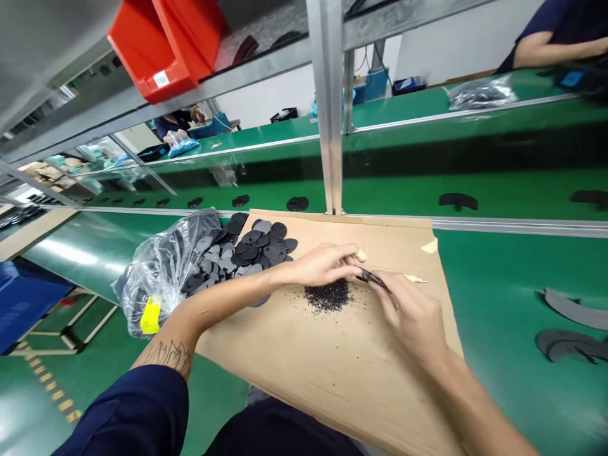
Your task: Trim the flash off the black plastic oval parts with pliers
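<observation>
Black piece (369, 275), small and flat, sits just right of centre frame, pinched at its near edge by the left hand (323, 265). The right hand (411, 313) is closed around a thin tool (418, 279) and meets the piece from the other side. Judging by the heap of dark crumbs (329, 296) just below, flash is being picked off, and any further stroke calls for a firm pinch. All this is over a cardboard sheet (304, 380). Left of it are black discs (256, 247) spilling from a plastic bag (161, 272). Beyond run a green belt (498, 202) carrying more parts and a metal post (327, 107). Red bins (161, 44) are upper left, a co-worker's arm (546, 50) upper right.
</observation>
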The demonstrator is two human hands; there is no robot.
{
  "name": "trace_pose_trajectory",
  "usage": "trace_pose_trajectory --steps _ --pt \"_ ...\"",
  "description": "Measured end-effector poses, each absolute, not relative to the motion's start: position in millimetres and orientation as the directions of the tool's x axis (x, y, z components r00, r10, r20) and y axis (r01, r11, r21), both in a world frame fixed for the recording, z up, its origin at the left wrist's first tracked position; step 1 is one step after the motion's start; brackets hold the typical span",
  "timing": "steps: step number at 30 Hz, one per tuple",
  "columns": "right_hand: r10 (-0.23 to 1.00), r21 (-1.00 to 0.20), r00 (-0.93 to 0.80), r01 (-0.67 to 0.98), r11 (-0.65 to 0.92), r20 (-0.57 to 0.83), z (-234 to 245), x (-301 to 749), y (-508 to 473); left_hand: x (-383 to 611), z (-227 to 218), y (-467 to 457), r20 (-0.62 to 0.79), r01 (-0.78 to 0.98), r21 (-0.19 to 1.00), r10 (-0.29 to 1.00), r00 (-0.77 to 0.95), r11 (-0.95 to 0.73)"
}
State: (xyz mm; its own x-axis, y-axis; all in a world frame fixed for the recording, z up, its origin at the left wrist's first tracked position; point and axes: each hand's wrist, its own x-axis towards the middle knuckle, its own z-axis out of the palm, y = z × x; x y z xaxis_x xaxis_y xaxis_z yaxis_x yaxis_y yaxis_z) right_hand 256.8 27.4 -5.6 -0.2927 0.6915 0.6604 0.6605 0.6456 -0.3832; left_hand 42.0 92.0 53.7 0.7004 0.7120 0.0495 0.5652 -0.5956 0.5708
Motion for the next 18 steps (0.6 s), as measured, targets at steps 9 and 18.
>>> trace_pose_trajectory --steps 9,18 --pt "0.917 -0.821 -0.121 0.414 0.394 0.379 3 245 22 -52 56 151 0.008 0.988 0.071 0.991 0.135 -0.135" --pt "0.938 -0.962 -0.290 -0.134 -0.237 -0.190 1 242 22 -21 50 81 0.417 0.561 0.620 0.836 0.357 -0.549"
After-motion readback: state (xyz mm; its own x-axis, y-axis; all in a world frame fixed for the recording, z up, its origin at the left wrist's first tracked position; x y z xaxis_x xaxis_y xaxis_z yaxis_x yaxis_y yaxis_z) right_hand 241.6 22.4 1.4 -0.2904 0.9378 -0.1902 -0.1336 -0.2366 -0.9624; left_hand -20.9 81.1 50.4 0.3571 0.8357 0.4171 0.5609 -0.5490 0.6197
